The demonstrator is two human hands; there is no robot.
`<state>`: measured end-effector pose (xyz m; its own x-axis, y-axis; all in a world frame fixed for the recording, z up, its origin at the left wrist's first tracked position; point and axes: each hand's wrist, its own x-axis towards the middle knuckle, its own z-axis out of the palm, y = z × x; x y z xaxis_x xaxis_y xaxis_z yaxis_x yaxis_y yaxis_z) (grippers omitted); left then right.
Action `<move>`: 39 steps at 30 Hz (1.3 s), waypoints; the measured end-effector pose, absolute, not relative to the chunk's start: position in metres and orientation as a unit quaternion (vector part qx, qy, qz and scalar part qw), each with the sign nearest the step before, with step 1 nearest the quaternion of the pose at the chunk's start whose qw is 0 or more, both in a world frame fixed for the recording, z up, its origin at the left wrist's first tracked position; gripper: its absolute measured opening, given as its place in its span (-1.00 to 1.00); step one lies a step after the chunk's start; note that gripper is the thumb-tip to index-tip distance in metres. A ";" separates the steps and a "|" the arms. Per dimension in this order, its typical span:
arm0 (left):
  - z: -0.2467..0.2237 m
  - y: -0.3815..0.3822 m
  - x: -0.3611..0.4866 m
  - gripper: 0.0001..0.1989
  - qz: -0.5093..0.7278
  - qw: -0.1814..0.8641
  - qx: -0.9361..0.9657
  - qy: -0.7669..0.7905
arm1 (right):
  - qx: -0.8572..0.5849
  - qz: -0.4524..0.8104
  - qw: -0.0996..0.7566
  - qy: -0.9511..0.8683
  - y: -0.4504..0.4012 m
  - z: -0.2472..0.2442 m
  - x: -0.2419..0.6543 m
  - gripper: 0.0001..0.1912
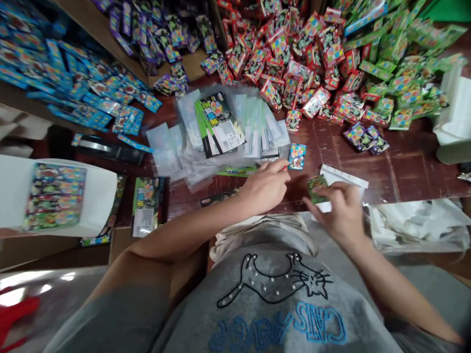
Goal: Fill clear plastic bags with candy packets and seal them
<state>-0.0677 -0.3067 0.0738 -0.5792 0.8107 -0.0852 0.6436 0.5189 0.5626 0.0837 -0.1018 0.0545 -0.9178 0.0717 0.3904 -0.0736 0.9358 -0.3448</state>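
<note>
My right hand (342, 211) pinches a small green packet (316, 189) between thumb and fingers, above a white folded card or tray (348, 180) at the table's front edge. My left hand (265, 189) is closed, its fingertips low over the table. A bit of red shows at those fingertips, too small to name. Just beyond them lies a small blue packet (297, 156). Behind the left hand is a heap of clear plastic sleeves (191, 122), with black-and-green printed cards (222, 125) on top.
Piles of blue packets (84, 88), purple packets (165, 34), red packets (287, 63) and green packets (408, 83) line the back. Two purple packets (366, 138) lie at right. A white box (99, 191) holds packets at left. A plastic bag (419, 225) hangs at the front right.
</note>
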 end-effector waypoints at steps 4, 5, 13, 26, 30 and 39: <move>0.074 -0.311 -0.072 -0.73 0.289 0.271 0.414 0.820 | -0.009 0.193 0.112 -0.975 -0.129 0.014 0.112 -0.55; 0.073 -0.315 -0.075 -0.78 0.311 0.297 0.408 0.806 | -0.007 0.179 0.092 -0.980 -0.127 0.013 0.114 -0.49; 0.060 -0.325 -0.074 -0.64 0.401 0.351 0.308 0.788 | 0.066 0.148 0.009 -0.987 -0.085 0.031 0.084 -0.11; 0.061 -0.320 -0.037 -0.15 0.130 0.163 0.408 0.889 | 0.171 0.147 0.055 -0.973 -0.053 0.018 0.048 -0.13; 0.050 -0.320 -0.042 0.02 0.132 0.160 0.488 0.848 | 0.221 0.199 0.059 -0.953 -0.051 0.022 0.042 -0.33; 0.043 -0.322 -0.040 0.01 0.126 0.169 0.416 0.885 | 0.250 0.173 0.011 -0.952 -0.047 0.008 0.041 -0.18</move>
